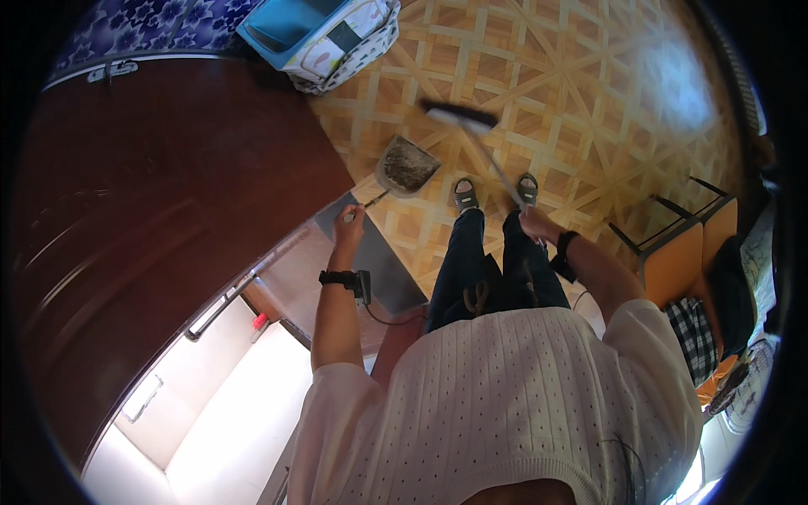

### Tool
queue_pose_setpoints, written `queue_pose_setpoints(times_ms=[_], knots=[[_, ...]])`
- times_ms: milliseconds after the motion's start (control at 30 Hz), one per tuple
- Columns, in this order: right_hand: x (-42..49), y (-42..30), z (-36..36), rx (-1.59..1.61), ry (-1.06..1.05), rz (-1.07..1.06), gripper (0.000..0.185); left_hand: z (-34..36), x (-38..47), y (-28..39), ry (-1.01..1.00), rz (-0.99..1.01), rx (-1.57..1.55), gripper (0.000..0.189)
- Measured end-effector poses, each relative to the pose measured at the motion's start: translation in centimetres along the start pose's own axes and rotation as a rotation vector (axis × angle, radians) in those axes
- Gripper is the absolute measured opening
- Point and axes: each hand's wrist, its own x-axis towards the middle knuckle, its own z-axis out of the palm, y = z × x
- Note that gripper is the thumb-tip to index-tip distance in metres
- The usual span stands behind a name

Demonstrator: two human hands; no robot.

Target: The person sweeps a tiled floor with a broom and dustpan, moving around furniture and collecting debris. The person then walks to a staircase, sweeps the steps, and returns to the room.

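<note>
My left hand (351, 222) is closed around the handle of a long-handled dustpan (399, 165). The dustpan's scoop rests near the floor ahead of my feet, its inside brown and dirty-looking. In my right hand (536, 225) is the pale handle of a broom (459, 115). The broom head has dark bristles and is blurred, out in front of my feet and to the right of the dustpan. Any fine debris on the floor is too small to tell.
A dark reddish-brown door (158, 170) stands at my left, beside a grey threshold mat (385, 259). Ahead sits a blue-lined storage bin (284, 28). On the right are orange-brown chairs (672, 246) with a checked cloth (693, 334) and an electric fan (751, 385). Wood-patterned flooring (568, 126) spreads ahead.
</note>
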Motion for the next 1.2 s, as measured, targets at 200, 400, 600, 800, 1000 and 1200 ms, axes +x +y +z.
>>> queue_pose_setpoints(times_ms=[200,400,600,800,1000,1200], knots=[[-9.0,-1.9,-3.9,0.479,-0.325,0.111,0.032,-0.2,0.0,-2.3,0.021,-0.026,-0.032,0.026],[-13.0,-1.0,-8.1,0.101,0.034,0.085,0.032,-0.5,-3.4,-7.3,0.002,0.1,-0.097,0.023],[-5.0,6.4,-15.0,0.105,0.276,0.031,0.033,1.4,-10.3,-10.2,0.161,0.08,-0.06,0.023],[8.6,20.9,-19.5,0.573,0.083,-0.076,0.024,2.7,-15.5,-11.4,0.138,-0.089,-0.036,0.022],[2.0,18.1,-6.7,0.179,0.143,-0.042,0.011,5.1,-16.8,-15.3,0.196,-0.118,0.063,0.023],[-6.9,5.4,-0.1,0.196,-0.432,0.146,0.027,8.0,-17.5,-17.8,0.241,-0.06,0.053,0.023]])
